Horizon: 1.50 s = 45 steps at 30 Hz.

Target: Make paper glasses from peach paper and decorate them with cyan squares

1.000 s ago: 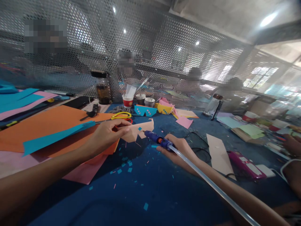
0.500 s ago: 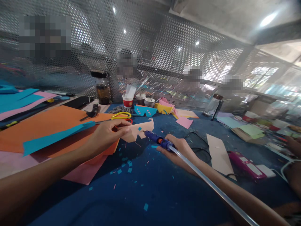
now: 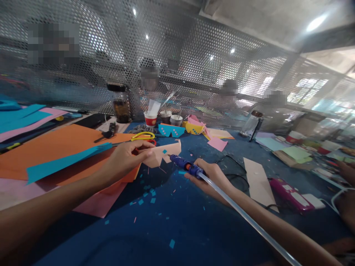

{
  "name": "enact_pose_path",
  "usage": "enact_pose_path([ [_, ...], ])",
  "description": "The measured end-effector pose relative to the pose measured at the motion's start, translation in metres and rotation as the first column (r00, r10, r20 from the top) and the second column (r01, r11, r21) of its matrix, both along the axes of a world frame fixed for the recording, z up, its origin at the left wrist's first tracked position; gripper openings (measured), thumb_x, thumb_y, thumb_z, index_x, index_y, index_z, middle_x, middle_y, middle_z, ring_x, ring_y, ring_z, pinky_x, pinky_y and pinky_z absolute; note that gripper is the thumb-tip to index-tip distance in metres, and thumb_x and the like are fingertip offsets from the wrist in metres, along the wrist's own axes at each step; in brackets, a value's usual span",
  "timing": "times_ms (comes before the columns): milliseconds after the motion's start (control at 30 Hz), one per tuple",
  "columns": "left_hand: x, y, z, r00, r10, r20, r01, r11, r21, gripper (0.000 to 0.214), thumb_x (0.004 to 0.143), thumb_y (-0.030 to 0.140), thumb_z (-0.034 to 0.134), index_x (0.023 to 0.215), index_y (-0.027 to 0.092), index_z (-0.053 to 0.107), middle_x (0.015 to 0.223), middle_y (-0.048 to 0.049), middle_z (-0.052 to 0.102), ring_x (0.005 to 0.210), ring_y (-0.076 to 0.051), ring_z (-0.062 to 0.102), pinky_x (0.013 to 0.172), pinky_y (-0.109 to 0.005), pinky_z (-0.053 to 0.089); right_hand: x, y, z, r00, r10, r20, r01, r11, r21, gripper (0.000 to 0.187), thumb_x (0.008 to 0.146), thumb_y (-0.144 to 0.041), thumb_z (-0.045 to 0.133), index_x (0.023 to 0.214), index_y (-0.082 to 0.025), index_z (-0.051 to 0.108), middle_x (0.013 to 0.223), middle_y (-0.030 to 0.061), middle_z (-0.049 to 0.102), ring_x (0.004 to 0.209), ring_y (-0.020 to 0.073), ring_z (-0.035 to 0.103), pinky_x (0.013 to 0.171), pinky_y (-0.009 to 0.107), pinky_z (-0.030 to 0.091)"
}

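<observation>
My left hand [image 3: 132, 157] pinches the left end of a pale peach paper cutout [image 3: 155, 153], shaped like the small paper glasses farther back. One blue paper square [image 3: 164, 151] sits on its face. In my right hand [image 3: 206, 173] is a dark blue hot glue gun [image 3: 183, 162], with a long clear glue stick [image 3: 244, 213] trailing from its rear. The nozzle points left, close to the cutout's right part; whether it touches cannot be made out. Loose blue paper bits [image 3: 153, 200] lie scattered on the blue table [image 3: 133, 240] below.
Orange sheets [image 3: 69, 147] and a blue strip [image 3: 66, 162] lie left. Behind are yellow-handled scissors [image 3: 142, 136], blue paper glasses [image 3: 171, 130], yellow ones [image 3: 193, 128], cups [image 3: 150, 119] and a jar [image 3: 121, 105]. At right lie a magenta power strip [image 3: 291, 195], cables and a co-worker's hand [image 3: 346, 168].
My right hand and the glue gun have shifted very slightly left. The left hand and the cutout look unchanged.
</observation>
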<state>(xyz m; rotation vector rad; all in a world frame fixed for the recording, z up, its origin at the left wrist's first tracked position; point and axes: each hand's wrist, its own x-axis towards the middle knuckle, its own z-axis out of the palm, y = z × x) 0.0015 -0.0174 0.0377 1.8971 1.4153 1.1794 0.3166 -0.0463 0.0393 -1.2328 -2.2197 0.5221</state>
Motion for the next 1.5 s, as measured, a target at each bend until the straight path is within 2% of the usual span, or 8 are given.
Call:
enact_pose_path([
  [633,0.002,0.001,0.001,1.000,0.016,-0.002,-0.016,1.000,0.007,0.036,0.086,0.050,0.070,0.103,0.023,0.086,0.094,-0.0049,0.082,0.080,-0.023,0.068,0.075,-0.033,0.052,0.000,0.001,0.001,1.000,-0.017,-0.007,0.017,1.000,-0.006,0.027,0.094,-0.047,0.071,0.090,-0.024,0.057,0.061,-0.0066,0.055,0.052,0.0120,0.046,0.054,0.024,0.031],
  [800,0.000,0.001,0.000,1.000,0.020,0.004,-0.020,1.000,0.010,0.038,0.086,0.051,0.069,0.104,0.023,0.086,0.092,-0.0051,0.082,0.078,-0.022,0.067,0.074,-0.032,0.053,0.000,-0.003,0.007,0.997,-0.002,-0.075,-0.001,0.999,-0.036,0.027,0.091,-0.045,0.073,0.086,-0.023,0.057,0.061,-0.0068,0.053,0.053,0.0109,0.042,0.054,0.025,0.032],
  [967,-0.001,0.003,-0.003,1.000,0.026,0.008,-0.026,1.000,0.009,0.042,0.086,0.053,0.069,0.109,0.021,0.085,0.085,-0.0045,0.081,0.072,-0.021,0.066,0.071,-0.032,0.052,-0.004,-0.007,0.015,0.975,-0.021,-0.221,-0.011,0.990,-0.139,0.027,0.090,-0.046,0.075,0.086,-0.021,0.066,0.070,-0.0016,0.062,0.061,0.0130,0.052,0.057,0.025,0.039],
  [1067,-0.002,0.004,-0.005,1.000,0.026,0.005,-0.026,1.000,0.013,0.040,0.086,0.053,0.070,0.106,0.021,0.084,0.087,-0.0054,0.081,0.071,-0.021,0.065,0.070,-0.033,0.052,-0.006,-0.008,0.016,0.948,-0.035,-0.315,-0.031,0.979,-0.203,0.029,0.088,-0.048,0.076,0.093,-0.020,0.073,0.083,0.0037,0.072,0.073,0.0172,0.062,0.066,0.028,0.049],
  [1167,-0.002,0.003,-0.003,1.000,0.019,0.003,-0.019,1.000,0.014,0.037,0.088,0.052,0.070,0.105,0.022,0.084,0.087,-0.0053,0.082,0.070,-0.021,0.065,0.067,-0.033,0.050,-0.005,-0.008,0.018,0.947,-0.037,-0.318,-0.046,0.968,-0.248,0.032,0.087,-0.049,0.077,0.098,-0.020,0.076,0.087,0.0049,0.075,0.077,0.0190,0.065,0.069,0.030,0.051],
  [1300,-0.001,0.000,0.000,1.000,0.006,-0.008,-0.006,1.000,0.015,0.031,0.089,0.047,0.069,0.102,0.023,0.085,0.086,-0.0043,0.082,0.069,-0.021,0.065,0.065,-0.033,0.050,-0.002,-0.008,0.019,0.979,0.074,-0.191,-0.121,0.961,-0.247,0.030,0.091,-0.048,0.077,0.096,-0.019,0.074,0.081,0.0012,0.070,0.071,0.0156,0.060,0.062,0.026,0.047],
  [1400,0.001,-0.002,0.003,1.000,0.020,-0.018,-0.020,1.000,0.019,0.032,0.088,0.046,0.069,0.102,0.022,0.085,0.090,-0.0050,0.083,0.072,-0.022,0.066,0.068,-0.033,0.051,-0.002,-0.008,0.019,0.974,0.178,-0.139,-0.208,0.945,-0.252,0.030,0.092,-0.047,0.078,0.095,-0.019,0.071,0.077,-0.0014,0.066,0.067,0.0132,0.057,0.058,0.023,0.043],
  [1500,0.005,-0.003,0.006,0.999,0.031,-0.024,-0.031,0.999,0.007,0.035,0.086,0.046,0.069,0.104,0.019,0.084,0.095,-0.0064,0.083,0.075,-0.022,0.067,0.070,-0.034,0.052,-0.003,-0.008,0.018,0.971,0.220,-0.094,-0.237,0.937,-0.257,0.030,0.092,-0.046,0.079,0.093,-0.018,0.069,0.073,-0.0036,0.063,0.063,0.0115,0.052,0.056,0.022,0.039],
])
